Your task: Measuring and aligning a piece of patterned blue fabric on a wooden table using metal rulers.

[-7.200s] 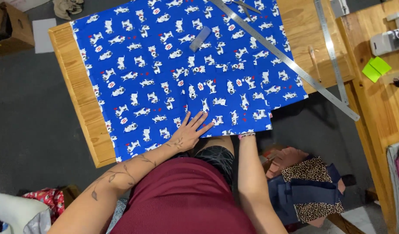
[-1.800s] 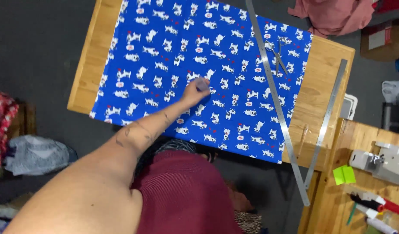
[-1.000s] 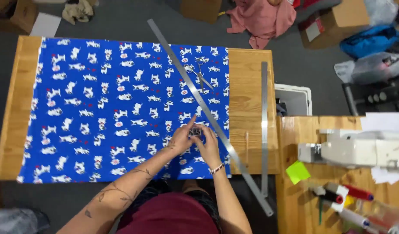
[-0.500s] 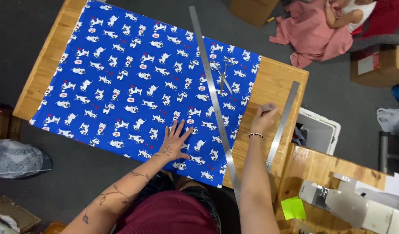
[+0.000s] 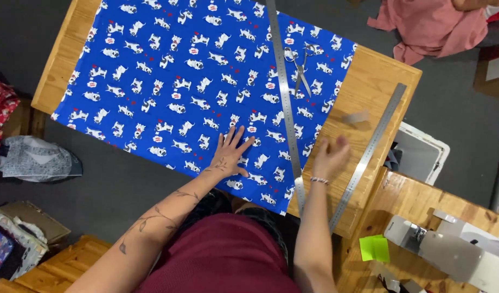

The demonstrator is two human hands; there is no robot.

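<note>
Sewing workshop, sewing machine (image 5: 450, 255), scissors (image 5: 299, 64), printed fabric (image 5: 195, 81)

One head-worn camera looks almost straight down from well above the wooden tabletop (image 5: 377, 87), taking in its whole width, the surrounding floor, and the wearer's own torso at bottom.

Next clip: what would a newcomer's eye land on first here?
The bright blue dog-print fabric spread across the wooden table dominates. The left hand lies flat on its near edge, beside a long steel ruler running across the cloth. The right hand is blurred above bare wood; scissors lie farther back.
</note>
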